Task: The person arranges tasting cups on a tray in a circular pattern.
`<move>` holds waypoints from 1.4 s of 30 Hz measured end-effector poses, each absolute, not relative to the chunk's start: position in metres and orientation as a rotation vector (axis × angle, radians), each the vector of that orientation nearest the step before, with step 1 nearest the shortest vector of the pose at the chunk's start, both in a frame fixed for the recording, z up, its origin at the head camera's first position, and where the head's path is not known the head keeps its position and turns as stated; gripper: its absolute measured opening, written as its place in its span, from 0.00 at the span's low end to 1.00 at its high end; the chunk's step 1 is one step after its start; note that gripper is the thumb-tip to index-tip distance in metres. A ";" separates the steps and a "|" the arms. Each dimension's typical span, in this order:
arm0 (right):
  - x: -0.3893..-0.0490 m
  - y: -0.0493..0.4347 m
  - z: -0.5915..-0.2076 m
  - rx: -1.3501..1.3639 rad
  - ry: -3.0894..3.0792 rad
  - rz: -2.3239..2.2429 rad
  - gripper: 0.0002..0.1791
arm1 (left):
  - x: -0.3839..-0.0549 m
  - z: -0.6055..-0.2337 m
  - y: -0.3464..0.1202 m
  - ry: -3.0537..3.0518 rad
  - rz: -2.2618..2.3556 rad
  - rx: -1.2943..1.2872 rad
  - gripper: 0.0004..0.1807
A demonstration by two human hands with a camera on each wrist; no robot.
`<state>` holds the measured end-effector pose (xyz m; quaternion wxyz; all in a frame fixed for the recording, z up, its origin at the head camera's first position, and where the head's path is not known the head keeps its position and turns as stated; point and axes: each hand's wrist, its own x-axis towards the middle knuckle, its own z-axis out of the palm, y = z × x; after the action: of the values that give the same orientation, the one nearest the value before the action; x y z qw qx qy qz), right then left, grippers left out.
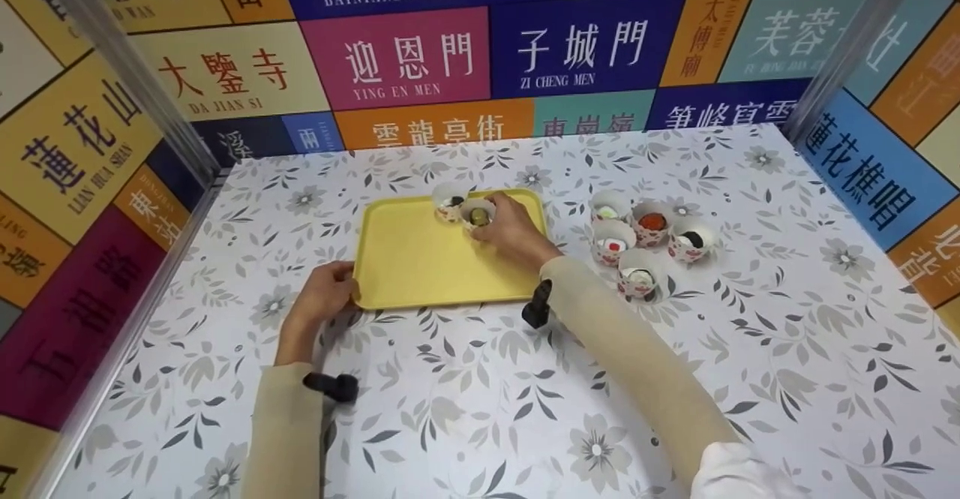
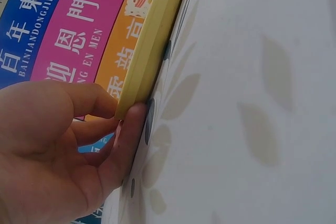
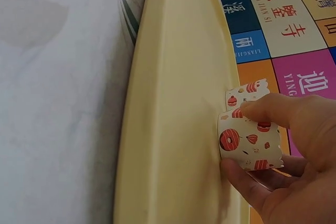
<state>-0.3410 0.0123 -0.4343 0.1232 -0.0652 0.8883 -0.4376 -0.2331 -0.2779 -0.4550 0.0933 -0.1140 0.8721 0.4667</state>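
Note:
A yellow tray [image 1: 420, 270] lies on the table, and my left hand [image 1: 326, 293] holds its near left corner. In the left wrist view, the fingertips and thumb of that hand meet at the tray's corner [image 2: 137, 95]. My right hand [image 1: 514, 229] grips a paper baking cup [image 1: 474, 223] with something green-brown in it, over the far part of the tray. Pink-red sweets are printed on this cup's side, and its base is right at the tray surface in the right wrist view. Directly beside it on the tray stands another paper cup [image 1: 448, 212] with white and dark contents.
Right of the tray several printed paper cups stand close together, among them one with a red filling [image 1: 652, 223], one with a dark topping [image 1: 690, 241] and a nearer one with white contents [image 1: 637, 281]. Panels with lettering [image 1: 405, 56] wall the table's back and sides.

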 end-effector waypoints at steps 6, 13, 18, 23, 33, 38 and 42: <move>-0.343 0.012 -0.433 -0.196 2.581 -1.286 0.43 | -0.234 -0.455 -0.279 2.596 1.416 -0.335 0.31; -0.343 0.015 -0.434 -0.171 2.574 -1.300 0.43 | -0.233 -0.456 -0.275 2.578 1.399 -0.367 0.31; -0.343 0.016 -0.435 -0.178 2.569 -1.313 0.43 | -0.233 -0.458 -0.275 2.566 1.432 -0.343 0.31; -0.341 0.017 -0.436 -0.161 2.562 -1.339 0.42 | -0.233 -0.458 -0.275 2.557 1.452 -0.322 0.31; -0.337 0.016 -0.437 -0.215 2.649 -1.373 0.40 | -0.234 -0.456 -0.278 2.568 1.400 -0.367 0.29; -0.331 0.019 -0.434 -0.195 2.635 -1.428 0.39 | -0.234 -0.456 -0.278 2.563 1.393 -0.373 0.29; -0.326 0.025 -0.429 -0.160 2.638 -1.451 0.38 | -0.235 -0.457 -0.277 2.567 1.376 -0.386 0.29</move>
<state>-0.3261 0.0250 -0.4285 0.0631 -0.0531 0.8732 -0.4803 -0.2351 -0.2771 -0.4571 0.1019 -0.1307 0.8692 0.4659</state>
